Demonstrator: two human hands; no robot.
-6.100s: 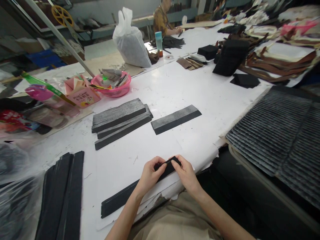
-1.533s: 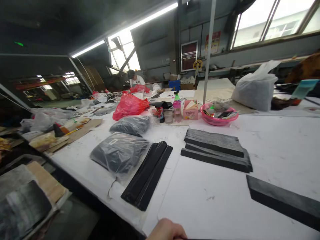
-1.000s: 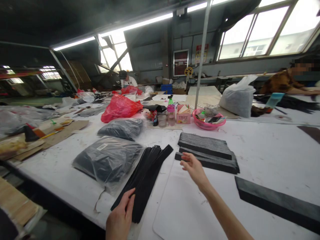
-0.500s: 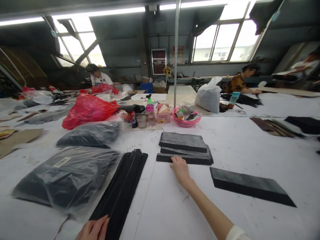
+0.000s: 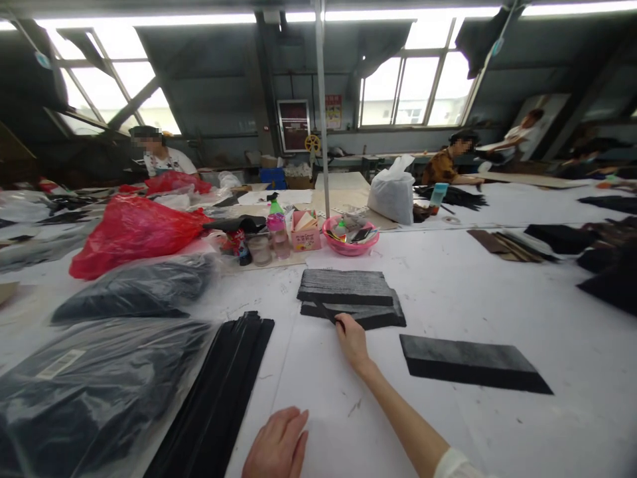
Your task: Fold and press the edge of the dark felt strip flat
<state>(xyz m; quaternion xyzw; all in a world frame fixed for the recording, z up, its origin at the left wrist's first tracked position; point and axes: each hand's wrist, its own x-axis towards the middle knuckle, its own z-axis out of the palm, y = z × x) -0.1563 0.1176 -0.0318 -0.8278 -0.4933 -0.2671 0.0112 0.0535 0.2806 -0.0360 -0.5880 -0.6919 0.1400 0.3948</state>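
My right hand point(image 5: 352, 340) pinches a narrow black strip point(image 5: 324, 311) at the front edge of a stack of black-and-grey strips point(image 5: 346, 287). The strip slants up and left across the stack. My left hand point(image 5: 279, 443) rests low in the view over the white table, fingers together, with nothing visible in it. Left of it lies a bundle of long black strips point(image 5: 219, 392). A separate grey piece with a black front band point(image 5: 468, 362) lies to the right of my right forearm.
Plastic-wrapped black packages point(image 5: 99, 398) and a red bag point(image 5: 137, 232) fill the left side. Bottles point(image 5: 279, 238), a pink box point(image 5: 305, 232) and a pink basket point(image 5: 351, 247) stand behind the stack. Dark material point(image 5: 610, 265) lies at the right. People work across the table point(image 5: 537, 292).
My left hand has left the long black bundle and moved right. My right hand has lifted a strip from the stack's front. The view has turned right.
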